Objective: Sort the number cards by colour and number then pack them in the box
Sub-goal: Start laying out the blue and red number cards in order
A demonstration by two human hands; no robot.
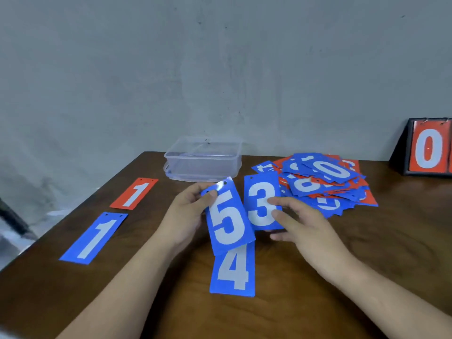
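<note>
My left hand (pixel 187 211) pinches a blue 5 card (pixel 227 217) by its upper left corner, held tilted above the table. My right hand (pixel 300 225) holds a blue 3 card (pixel 260 204) at its right edge, thumb on its face. A blue 4 card (pixel 232 272) lies flat below them, partly under the 5. On the left lie a blue 1 card (pixel 94 238) and a red 1 card (pixel 134 194). A mixed pile of blue and red cards (pixel 322 182) sits to the right. A clear plastic box (pixel 203 159) stands at the back.
A black-framed flip scoreboard (pixel 429 149) showing a red 0 stands at the far right of the brown table (pixel 379 241). The box rests on its lid. A grey wall rises behind the table; the table's left edge runs diagonally.
</note>
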